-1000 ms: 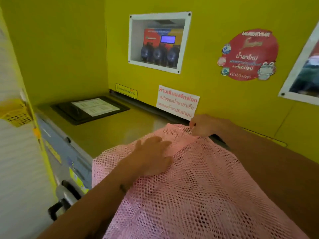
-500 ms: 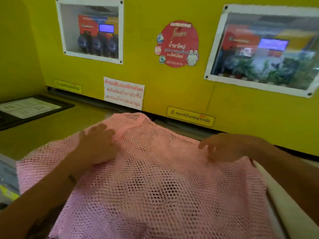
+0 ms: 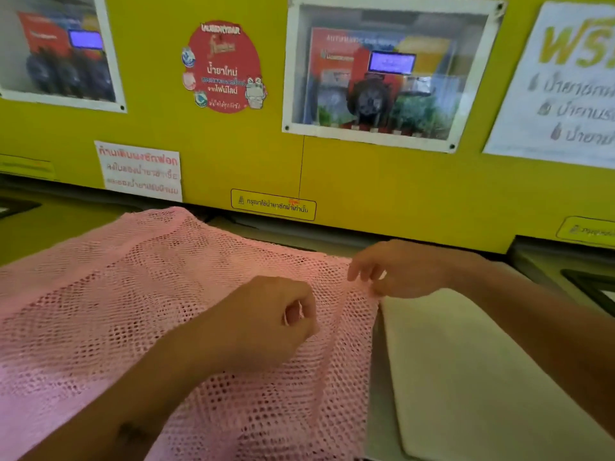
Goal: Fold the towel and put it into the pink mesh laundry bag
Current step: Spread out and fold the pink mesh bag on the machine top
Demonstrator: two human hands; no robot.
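The pink mesh laundry bag [image 3: 139, 301] lies spread flat over the top of a machine, filling the left and centre of the view. My left hand [image 3: 269, 321] rests on the mesh near its right side, fingers curled into a loose fist that seems to pinch the netting. My right hand [image 3: 396, 271] is at the bag's right edge, fingertips pinching the mesh there. No towel shows separately; a pale cream flat surface [image 3: 482, 377] lies just right of the bag, and I cannot tell whether it is cloth or a lid.
A yellow wall [image 3: 366, 181] with posters, stickers and framed windows rises directly behind the machine tops. A dark panel [image 3: 595, 287] sits at the far right, and the yellow machine top [image 3: 66, 224] continues to the left.
The view has swung to the right. My left hand moved from the bag's left part to its right side and curled shut. My right hand went to the bag's right edge.
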